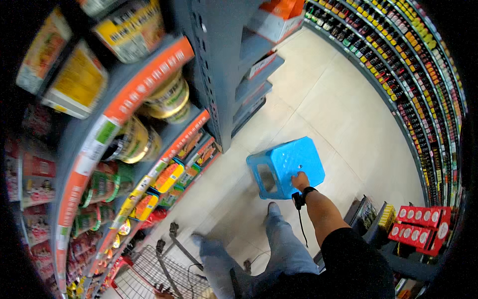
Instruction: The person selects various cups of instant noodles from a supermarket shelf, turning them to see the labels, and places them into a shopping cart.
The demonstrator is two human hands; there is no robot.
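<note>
A blue plastic step stool (305, 157) is in front of my feet, its seat facing up towards me and a side opening showing on its left. My right hand (300, 181) is closed at the seat, near a small hole; the fingertips are hidden. A black strap and a small device with a cable are on that wrist. Only a small part of my left hand (163, 292) shows at the bottom edge, beside the wire shopping cart (149, 269); its grip is unclear.
Shelves with packaged food and tubs (168, 93) line the left side. A grey shelf upright (218, 74) stands ahead. Curved-looking shelves of small bottles (384, 74) run along the right. Red boxes (414, 228) sit on a shelf at lower right. Pale tiled floor (317, 89) lies between.
</note>
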